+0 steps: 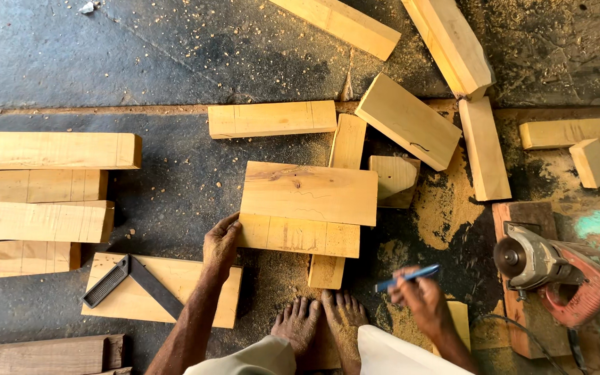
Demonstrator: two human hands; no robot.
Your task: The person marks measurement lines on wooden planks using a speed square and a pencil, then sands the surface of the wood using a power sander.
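Resting on the near left corner of a wood block (298,235), the left hand (221,244) lies with fingers curled over the edge, pressing rather than lifting; how tightly it grips cannot be told. That block lies under a broader board (310,192), which covers its far half, and both sit across a narrow strip (340,208) that shows only beyond and below them. Faint red marks on the block are too dim to make out.

The right hand (419,297) is clenched around a blue pen (407,277), held in the air right of the block and clear of it; hand and pen are blurred. A pale block behind that hand is mostly hidden.

Left of the left forearm, a try square (132,280) lies on a plank (162,289), which the forearm partly covers. Right of the pen hand, a power saw (553,269) sits on a reddish board (528,215), its cord cut off at the bottom edge. Between the hands, two bare feet (321,321) stand in sawdust. Stacked planks (39,201) run off the left edge.
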